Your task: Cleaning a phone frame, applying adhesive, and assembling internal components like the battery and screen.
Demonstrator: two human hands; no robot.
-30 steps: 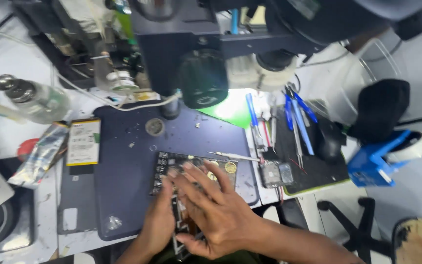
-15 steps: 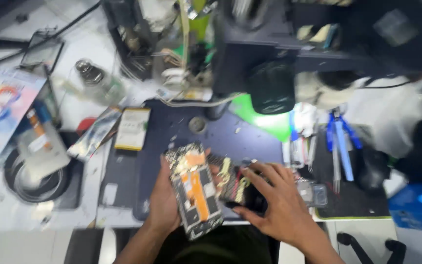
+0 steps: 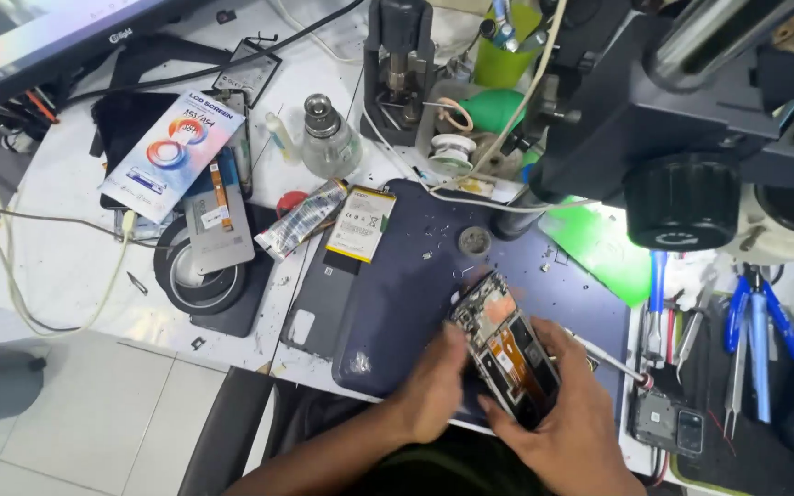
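Gripping opened phone [image 3: 505, 347] lower now, both hands closer together

Opened phone [image 3: 504, 347] between both hands over the mat [image 3: 406, 285], microscope [image 3: 691, 119] behind.

A phone repair workshop is showing here: a microscope [image 3: 691, 138] is hanging over a dark work mat [image 3: 415, 303], with tweezers [image 3: 755, 340], spare screens [image 3: 172, 152] and a battery [image 3: 360, 223] crowding the surface [image 3: 57, 266].

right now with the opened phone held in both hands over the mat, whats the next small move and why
Probably lower the opened phone flat onto the dark mat. It sits tilted in the grip of the left hand and right hand, its exposed insides facing up, and a screwdriver lies just beside them.
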